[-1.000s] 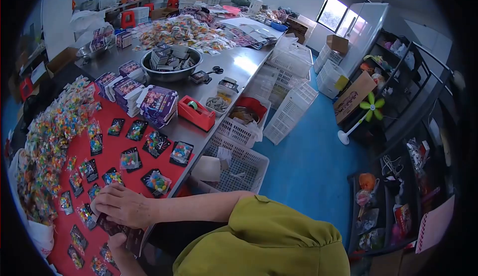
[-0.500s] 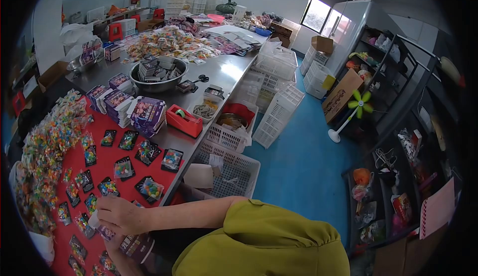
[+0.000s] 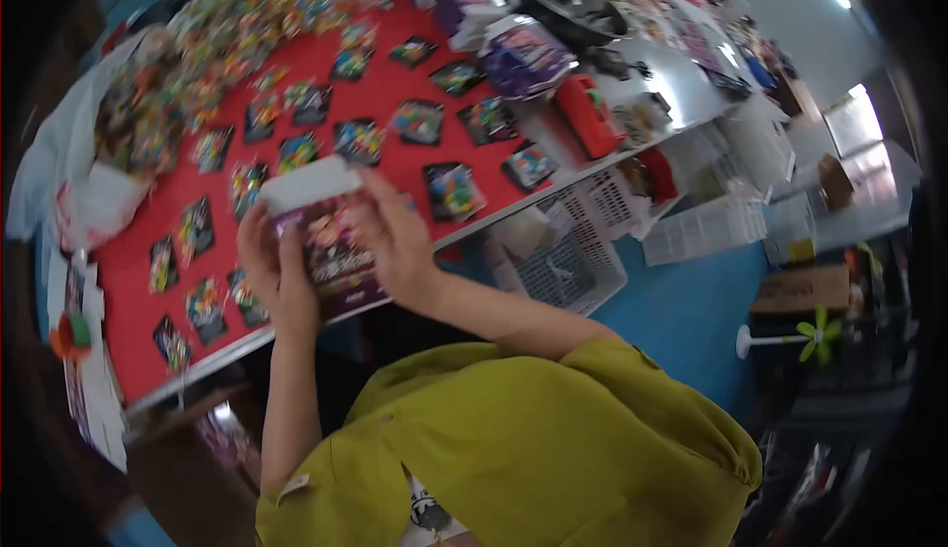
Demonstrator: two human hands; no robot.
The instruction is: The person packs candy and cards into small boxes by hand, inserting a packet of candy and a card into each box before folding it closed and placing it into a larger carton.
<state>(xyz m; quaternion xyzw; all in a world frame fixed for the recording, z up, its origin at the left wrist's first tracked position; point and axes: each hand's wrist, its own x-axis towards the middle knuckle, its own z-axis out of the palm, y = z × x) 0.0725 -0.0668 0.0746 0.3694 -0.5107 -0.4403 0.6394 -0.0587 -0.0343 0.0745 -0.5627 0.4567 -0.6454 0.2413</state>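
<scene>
Purple printed box (image 3: 331,251) with colourful artwork on its face and a white top flap (image 3: 308,184) — blurred, lettering unreadable. It is held up between both hands above the near edge of the red table mat (image 3: 148,221): left hand (image 3: 265,261) clamps the left side, right hand (image 3: 395,241) wraps the right side, fingers closed on it. Small dark toy packets (image 3: 454,190) lie spread on the mat behind — white baskets (image 3: 568,266) sit below the table edge.

Purple box (image 3: 331,251), red table cover (image 3: 296,63)
</scene>
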